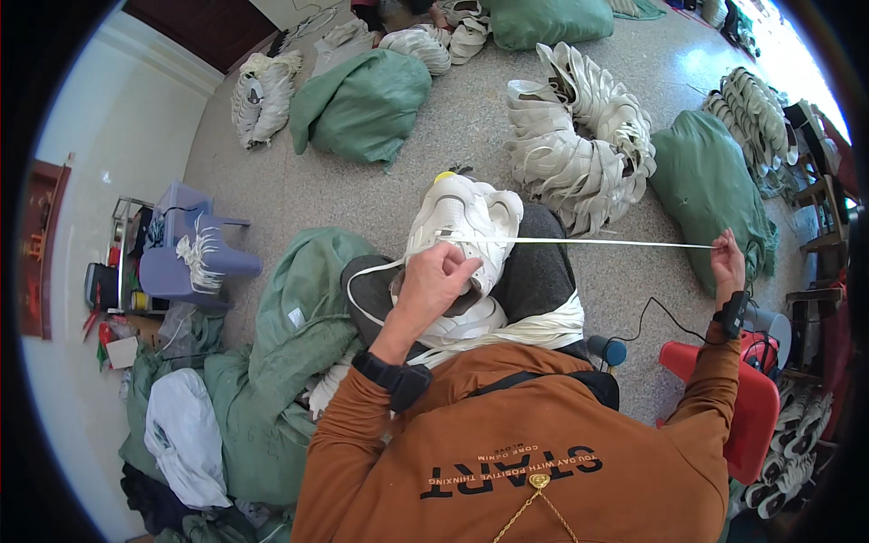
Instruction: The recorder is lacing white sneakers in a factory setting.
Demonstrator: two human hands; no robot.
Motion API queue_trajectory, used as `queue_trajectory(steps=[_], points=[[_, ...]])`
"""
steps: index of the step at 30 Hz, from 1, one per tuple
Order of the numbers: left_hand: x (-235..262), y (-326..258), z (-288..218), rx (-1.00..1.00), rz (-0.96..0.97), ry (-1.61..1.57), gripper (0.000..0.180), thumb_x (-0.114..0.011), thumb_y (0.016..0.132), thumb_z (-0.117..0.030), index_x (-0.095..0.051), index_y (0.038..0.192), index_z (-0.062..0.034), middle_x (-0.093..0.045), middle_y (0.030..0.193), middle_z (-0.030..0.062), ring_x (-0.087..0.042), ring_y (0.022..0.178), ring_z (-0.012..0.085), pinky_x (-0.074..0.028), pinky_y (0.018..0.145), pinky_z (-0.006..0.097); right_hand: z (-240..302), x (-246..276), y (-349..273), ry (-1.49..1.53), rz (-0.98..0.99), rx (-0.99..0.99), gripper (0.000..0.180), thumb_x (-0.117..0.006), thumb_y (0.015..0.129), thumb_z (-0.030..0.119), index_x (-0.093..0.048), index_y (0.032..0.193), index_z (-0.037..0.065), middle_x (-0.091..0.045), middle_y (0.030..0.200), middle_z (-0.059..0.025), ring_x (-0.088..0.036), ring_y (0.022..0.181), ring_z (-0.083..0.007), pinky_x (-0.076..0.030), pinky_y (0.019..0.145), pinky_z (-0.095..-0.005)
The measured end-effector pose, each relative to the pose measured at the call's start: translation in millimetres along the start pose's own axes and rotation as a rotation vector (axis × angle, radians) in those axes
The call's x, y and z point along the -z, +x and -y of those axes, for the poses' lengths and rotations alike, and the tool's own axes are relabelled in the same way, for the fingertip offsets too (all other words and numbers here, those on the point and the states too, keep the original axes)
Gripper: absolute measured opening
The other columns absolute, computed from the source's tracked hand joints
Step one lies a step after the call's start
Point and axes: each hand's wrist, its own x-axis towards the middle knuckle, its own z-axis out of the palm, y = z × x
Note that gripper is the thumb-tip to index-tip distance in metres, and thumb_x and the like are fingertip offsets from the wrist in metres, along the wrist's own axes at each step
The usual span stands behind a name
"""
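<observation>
White shoes, which look like sneaker uppers, lie on my lap between my knees. My left hand is closed in a pinch at the lacing of the near one; its fingertips hide the exact hold. From there a white shoelace runs taut and nearly level to the far right. Its end is pinched in my right hand, arm stretched out sideways. The lace's other part loops loosely left of the shoe. A bundle of white laces lies across my thigh, close to my body.
Strung white shoe uppers form a ring on the floor ahead. Green sacks stand around, one near my right hand. A red stool is at my right, a purple stool at left. Another person's hands work far ahead.
</observation>
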Motion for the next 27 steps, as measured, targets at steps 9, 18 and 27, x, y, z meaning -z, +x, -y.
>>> queue_trajectory(steps=[9,18,27], points=[[-28.8,-13.9,19.2,-0.108,-0.221,0.030,0.033,-0.076,0.087,-0.009,-0.056,0.111,0.0027,-0.064,0.071,0.0034,-0.061,0.060,0.0072,-0.049,0.053,0.023,-232.5,-261.5,-150.5,-0.794,0.678,-0.483,0.015,-0.059,0.101,0.015,-0.064,0.108,0.002,-0.069,0.084,-0.0060,-0.066,0.066,-0.0115,-0.055,0.059,-0.0246],[-34.3,-19.0,31.6,0.028,-0.098,-0.358,0.040,-0.071,0.090,-0.003,-0.051,0.124,0.0056,-0.062,0.078,0.0030,-0.060,0.062,0.0057,-0.054,0.052,0.021,-287.2,-328.5,-169.2,-1.077,1.007,-0.412,0.012,-0.055,0.099,0.007,-0.062,0.093,-0.002,-0.067,0.077,-0.0034,-0.064,0.064,-0.0102,-0.053,0.059,-0.0237],[-40.5,-18.8,26.3,-0.100,-0.184,-0.111,0.048,-0.070,0.085,-0.006,-0.050,0.128,0.0042,-0.062,0.074,0.0120,-0.062,0.062,0.0271,-0.049,0.060,0.040,-295.5,-349.8,-160.2,-1.461,1.360,0.421,0.006,-0.060,0.083,0.007,-0.062,0.083,0.001,-0.066,0.071,-0.0184,-0.068,0.068,-0.0334,-0.051,0.059,-0.0420]])
